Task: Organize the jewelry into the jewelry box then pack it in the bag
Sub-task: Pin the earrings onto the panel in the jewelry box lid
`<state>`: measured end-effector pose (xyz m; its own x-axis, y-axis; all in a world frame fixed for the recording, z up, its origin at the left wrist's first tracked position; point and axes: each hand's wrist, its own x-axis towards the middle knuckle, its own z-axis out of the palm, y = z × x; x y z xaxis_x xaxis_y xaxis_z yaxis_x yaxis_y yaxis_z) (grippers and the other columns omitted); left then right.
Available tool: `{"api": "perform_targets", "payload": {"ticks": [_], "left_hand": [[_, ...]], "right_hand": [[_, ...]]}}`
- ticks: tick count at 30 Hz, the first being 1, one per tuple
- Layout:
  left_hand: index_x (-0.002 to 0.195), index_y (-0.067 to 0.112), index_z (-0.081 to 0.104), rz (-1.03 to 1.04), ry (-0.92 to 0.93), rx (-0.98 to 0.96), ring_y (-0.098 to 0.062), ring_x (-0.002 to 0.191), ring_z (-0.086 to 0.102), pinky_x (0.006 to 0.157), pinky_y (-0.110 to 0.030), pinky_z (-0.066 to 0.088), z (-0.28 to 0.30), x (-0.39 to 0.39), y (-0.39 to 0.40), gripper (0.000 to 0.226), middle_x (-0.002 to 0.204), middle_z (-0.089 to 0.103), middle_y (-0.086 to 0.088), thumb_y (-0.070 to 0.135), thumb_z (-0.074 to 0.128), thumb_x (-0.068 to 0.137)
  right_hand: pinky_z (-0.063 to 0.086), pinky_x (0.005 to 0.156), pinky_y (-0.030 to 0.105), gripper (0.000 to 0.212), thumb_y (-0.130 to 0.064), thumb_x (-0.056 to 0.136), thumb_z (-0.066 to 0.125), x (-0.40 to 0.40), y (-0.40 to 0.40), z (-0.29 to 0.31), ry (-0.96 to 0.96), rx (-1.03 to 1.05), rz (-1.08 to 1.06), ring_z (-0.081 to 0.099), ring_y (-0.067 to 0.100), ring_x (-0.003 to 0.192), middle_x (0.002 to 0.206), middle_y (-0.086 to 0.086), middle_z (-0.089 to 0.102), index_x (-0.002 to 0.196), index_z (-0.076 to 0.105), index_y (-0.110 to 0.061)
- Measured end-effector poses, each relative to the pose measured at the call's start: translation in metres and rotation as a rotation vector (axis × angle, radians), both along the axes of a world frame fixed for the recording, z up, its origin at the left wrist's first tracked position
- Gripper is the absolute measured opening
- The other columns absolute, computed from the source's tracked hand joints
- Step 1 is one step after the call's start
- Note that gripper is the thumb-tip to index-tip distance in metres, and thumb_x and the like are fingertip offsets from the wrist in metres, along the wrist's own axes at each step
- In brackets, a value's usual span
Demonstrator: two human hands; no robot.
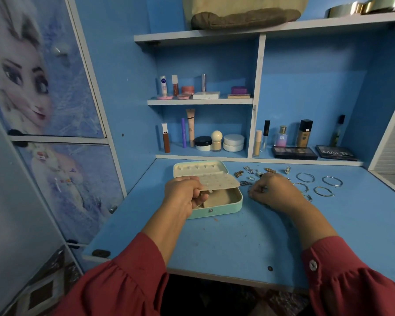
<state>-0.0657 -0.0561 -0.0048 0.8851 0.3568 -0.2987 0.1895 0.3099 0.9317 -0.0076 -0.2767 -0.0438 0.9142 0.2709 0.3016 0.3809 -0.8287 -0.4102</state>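
Head view: the box (217, 201) is seen open on the blue desk (226, 242), with its lid tipped back. A flat flap (217, 182) with small holes is held up over the tray by the left hand (184, 196) — the fingers are curled round its left edge. The right hand (271, 190) is set down just right of the box, with its fingers curled in. Something small may be pinched there, but it cannot be told for sure. The rest of the jewelry is spread on the desk behind and beside that hand: little rings and earrings (251, 173) near the box, and bangles (324, 185) farther right. The bag (244, 12) is kept up on the top shelf, well away from it all.

What could go wrong? The small bits could be knocked off the desk if the right wrist is dragged through them. The flap could be let go and dropped on whatever is being put under it. A tiny earring could be lost from the fingers on the way over the box wall — it is hard to hold. The box could also be pushed along the desk, since only the flap is held.
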Motion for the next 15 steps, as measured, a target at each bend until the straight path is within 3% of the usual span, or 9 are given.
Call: {"api": "perform_targets", "payload": {"ticks": [8,12,15], "left_hand": [[0.081,0.005,0.057,-0.011,-0.015,-0.010,-0.002,0.025,0.036,0.036,-0.020,0.047,0.0012,-0.0029,0.0002,0.020,0.033,0.042,0.001,-0.015,0.055,0.084],[0.081,0.004,0.058,-0.013,-0.014,-0.010,-0.003,0.026,0.035,0.036,-0.020,0.047,0.0014,-0.0023,0.0005,0.019,0.033,0.041,0.001,-0.015,0.055,0.083],[0.081,0.004,0.059,-0.009,-0.012,-0.010,-0.003,0.026,0.036,0.036,-0.021,0.047,0.0012,-0.0027,0.0004,0.019,0.039,0.045,-0.002,-0.014,0.055,0.084]], "right_hand": [[0.050,0.071,0.034,0.009,-0.020,0.073,0.079,-0.0036,-0.0016,0.0030,0.001,0.005,-0.001,0.053,0.014,0.082,0.077,-0.010,0.056,0.071,0.072,-0.026],[0.049,0.068,0.031,0.022,-0.029,0.074,0.078,-0.0034,-0.0018,0.0035,0.026,-0.040,-0.026,0.054,0.014,0.085,0.077,-0.011,0.060,0.060,0.062,-0.036],[0.049,0.069,0.029,0.019,-0.033,0.072,0.078,-0.0053,-0.0014,0.0054,0.041,-0.067,-0.052,0.053,0.011,0.086,0.076,-0.013,0.062,0.061,0.062,-0.035]]}}
